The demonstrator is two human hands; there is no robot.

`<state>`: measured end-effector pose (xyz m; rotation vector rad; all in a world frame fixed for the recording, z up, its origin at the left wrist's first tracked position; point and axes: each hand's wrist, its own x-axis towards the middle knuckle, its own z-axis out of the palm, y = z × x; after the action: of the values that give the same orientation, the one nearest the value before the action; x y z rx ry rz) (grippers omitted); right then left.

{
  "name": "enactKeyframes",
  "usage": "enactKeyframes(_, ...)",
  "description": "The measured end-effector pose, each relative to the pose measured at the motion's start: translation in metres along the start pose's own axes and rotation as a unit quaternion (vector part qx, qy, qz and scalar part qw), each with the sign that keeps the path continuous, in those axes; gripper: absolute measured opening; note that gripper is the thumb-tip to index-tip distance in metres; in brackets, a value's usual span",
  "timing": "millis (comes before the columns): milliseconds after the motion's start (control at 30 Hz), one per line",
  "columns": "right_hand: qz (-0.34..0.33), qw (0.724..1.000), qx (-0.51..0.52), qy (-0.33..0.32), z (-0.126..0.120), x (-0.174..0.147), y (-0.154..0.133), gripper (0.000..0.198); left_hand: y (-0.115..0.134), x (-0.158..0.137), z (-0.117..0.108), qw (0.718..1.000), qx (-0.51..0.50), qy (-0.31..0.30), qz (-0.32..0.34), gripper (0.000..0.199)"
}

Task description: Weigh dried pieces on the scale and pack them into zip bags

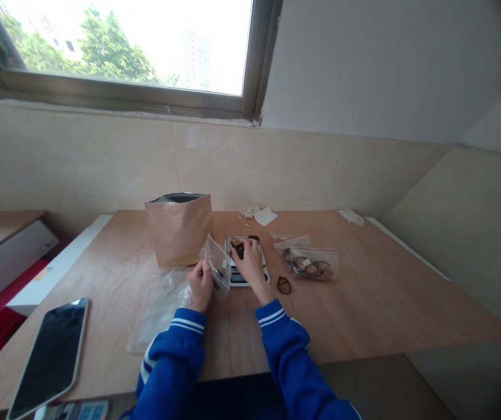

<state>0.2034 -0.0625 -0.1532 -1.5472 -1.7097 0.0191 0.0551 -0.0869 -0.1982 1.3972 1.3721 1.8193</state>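
My left hand pinches the edge of a clear zip bag, held upright with its mouth open; a small dark piece shows inside. Over the plate of a small digital scale, my right hand has its fingers closed around a dark brown dried slice. More brown pieces lie on the scale, partly hidden by that hand. One dried brown slice rests on the table to the right of the scale.
Filled zip bags of round brown slices lie at right. A brown stand-up pouch stands open behind my left hand, with clear empty bags in front. A tablet lies at left; paper scraps lie by the wall.
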Motion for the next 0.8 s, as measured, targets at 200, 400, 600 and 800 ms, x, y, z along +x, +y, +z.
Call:
enactKeyframes(200,-0.013,0.994,-0.088,-0.059,0.021,-0.010,0.004,0.020,-0.001,0.000,0.000,1.000,-0.008,-0.001,-0.009,0.044)
enactKeyframes(400,0.002,0.995,-0.084,-0.057,0.012,-0.004,0.013,0.022,0.002,0.000,0.000,1.000,-0.005,-0.007,-0.023,0.045)
enactKeyframes(600,0.015,0.999,-0.012,-0.041,0.009,-0.001,0.033,0.024,0.001,0.001,0.000,1.000,0.002,-0.008,-0.027,0.046)
enactKeyframes(800,0.056,0.987,0.148,0.015,-0.003,0.007,0.015,0.013,-0.004,0.000,0.000,0.999,0.000,-0.010,-0.033,0.046)
